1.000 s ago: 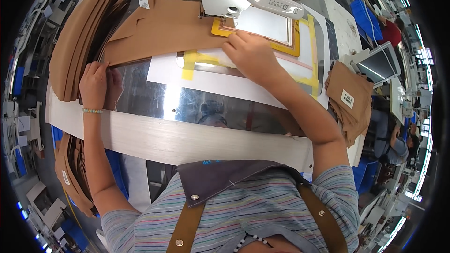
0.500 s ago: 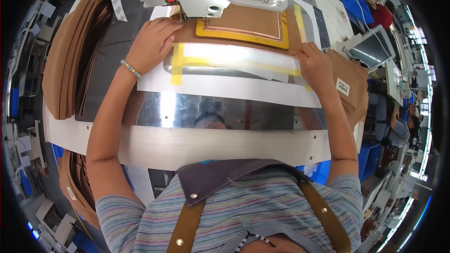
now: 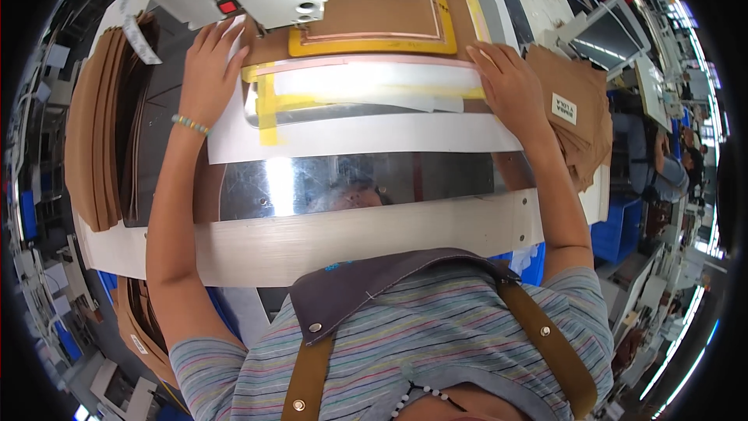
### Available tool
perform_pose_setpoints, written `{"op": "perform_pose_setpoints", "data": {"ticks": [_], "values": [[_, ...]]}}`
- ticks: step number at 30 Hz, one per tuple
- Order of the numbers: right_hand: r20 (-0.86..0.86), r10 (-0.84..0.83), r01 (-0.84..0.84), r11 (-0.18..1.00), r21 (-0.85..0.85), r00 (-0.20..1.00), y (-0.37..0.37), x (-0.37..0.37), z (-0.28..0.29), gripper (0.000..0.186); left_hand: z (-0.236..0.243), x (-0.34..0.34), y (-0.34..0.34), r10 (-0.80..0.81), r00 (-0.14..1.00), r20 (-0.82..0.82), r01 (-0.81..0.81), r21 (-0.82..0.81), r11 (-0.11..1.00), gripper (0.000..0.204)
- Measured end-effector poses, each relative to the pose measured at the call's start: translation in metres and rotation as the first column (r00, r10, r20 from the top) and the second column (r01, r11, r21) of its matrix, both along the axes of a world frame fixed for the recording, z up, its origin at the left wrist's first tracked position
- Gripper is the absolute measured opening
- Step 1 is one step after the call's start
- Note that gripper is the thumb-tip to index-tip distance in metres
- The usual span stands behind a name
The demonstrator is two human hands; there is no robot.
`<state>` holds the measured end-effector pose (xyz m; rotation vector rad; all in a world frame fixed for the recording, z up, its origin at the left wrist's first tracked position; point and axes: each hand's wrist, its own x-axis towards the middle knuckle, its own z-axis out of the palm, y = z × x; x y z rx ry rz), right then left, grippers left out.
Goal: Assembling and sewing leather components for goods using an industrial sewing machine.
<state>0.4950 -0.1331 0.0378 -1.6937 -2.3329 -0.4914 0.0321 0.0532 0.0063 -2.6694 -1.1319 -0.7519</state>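
Stacks of thin brown panels [image 3: 92, 132] line the left edge of the pale table [image 3: 358, 245]. My spread left hand [image 3: 209, 70] touches the flat brown sheet [image 3: 370, 12] under the yellow rectangular frame [image 3: 374, 46], toward the far edge; my unclenched right hand [image 3: 508, 90] seemingly helps steady it.

Brown panel [image 3: 370, 14]: matte, plain, lying flat, looks smooth. Long side runs from the left fingers [image 3: 209, 39] to the right fingers [image 3: 491, 60]. Left end right at the left fingers, contact hard to tell; right corner at the right fingertips. Far edge hidden from where I'm standing.

Yellow frame [image 3: 374, 47]: rectangular, rounded corners, copper-coloured inner edging, dark marks on its right bar. Flat on top of the panel, between both sets of fingers, touching neither. Panel shows through its opening; bare brown strip between frame and left fingers.
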Motion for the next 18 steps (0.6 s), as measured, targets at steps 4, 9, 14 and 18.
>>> {"op": "perform_pose_setpoints", "data": {"ticks": [4, 9, 14, 18], "values": [[0.013, -0.085, 0.086, 0.984, -0.154, 0.996, -0.021, -0.002, -0.010, 0.059, 0.016, 0.001, -0.070, -0.076, 0.984, -0.158, 0.063, -0.085, 0.994, 0.047], [-0.013, -0.150, 0.147, 0.979, -0.143, 0.989, -0.020, 0.004, -0.025, 0.070, 0.010, 0.013, -0.089, -0.051, 0.993, -0.105, 0.032, -0.176, 0.984, 0.050], [-0.043, -0.107, 0.100, 0.984, -0.151, 0.993, -0.029, 0.013, -0.022, 0.070, 0.008, 0.009, -0.091, -0.090, 0.990, -0.107, 0.072, -0.166, 0.984, 0.053], [-0.200, -0.103, 0.101, 0.995, -0.019, 0.974, -0.036, 0.011, -0.030, 0.067, 0.008, 0.022, -0.093, -0.054, 0.997, -0.051, 0.045, -0.151, 0.987, 0.051]]}}
